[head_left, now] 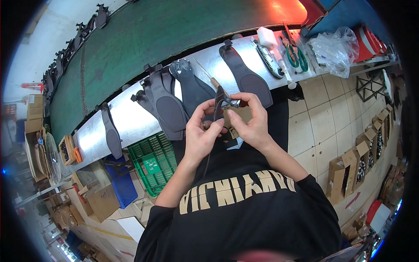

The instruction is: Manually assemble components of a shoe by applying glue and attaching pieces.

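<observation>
Your left hand and right hand pinch a dark sole before the bench, with a box of bits at its left end, a crate below, and cartons of dark items further right.

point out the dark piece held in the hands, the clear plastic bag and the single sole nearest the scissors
dark piece [218,105]: head view, on its narrow upright part
clear plastic bag [335,51]: head view, on its crumpled middle
single sole [245,72]: head view, on its upper face
</observation>
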`<state>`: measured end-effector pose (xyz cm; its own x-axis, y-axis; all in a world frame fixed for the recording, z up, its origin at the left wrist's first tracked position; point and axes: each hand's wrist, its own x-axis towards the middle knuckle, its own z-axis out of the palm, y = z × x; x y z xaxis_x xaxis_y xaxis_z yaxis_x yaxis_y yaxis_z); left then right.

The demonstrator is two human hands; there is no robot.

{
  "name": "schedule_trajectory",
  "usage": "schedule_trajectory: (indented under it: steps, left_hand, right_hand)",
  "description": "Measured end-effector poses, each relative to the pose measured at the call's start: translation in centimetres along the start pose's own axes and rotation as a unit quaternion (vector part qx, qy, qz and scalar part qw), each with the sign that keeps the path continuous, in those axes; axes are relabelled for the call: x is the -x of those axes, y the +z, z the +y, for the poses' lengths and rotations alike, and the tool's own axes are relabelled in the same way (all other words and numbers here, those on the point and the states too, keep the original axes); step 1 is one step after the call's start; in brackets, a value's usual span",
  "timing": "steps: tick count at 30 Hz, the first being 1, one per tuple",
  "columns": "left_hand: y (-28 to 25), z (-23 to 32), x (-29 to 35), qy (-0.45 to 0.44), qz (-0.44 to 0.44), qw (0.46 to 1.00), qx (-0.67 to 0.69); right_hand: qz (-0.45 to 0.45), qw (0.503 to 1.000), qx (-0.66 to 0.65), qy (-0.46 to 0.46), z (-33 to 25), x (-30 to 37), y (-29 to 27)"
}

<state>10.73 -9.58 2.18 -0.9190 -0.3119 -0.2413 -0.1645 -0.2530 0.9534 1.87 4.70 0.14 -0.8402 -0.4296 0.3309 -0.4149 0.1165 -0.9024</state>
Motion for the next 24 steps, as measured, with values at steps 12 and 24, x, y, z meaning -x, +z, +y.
schedule_trajectory:
  steps: [12,24]
  left_hand:
    - [0.5,-0.3,0.2,0.047,0.006,0.999,-0.027]
    - [1.2,-0.1,0.3,0.059,0.019,0.998,-0.023]
  right_hand:
    - [0.048,0.999,0.012,-0.011,0.8,0.4,0.5]
    - [0.062,0.998,0.017,-0.025,0.9,0.4,0.8]
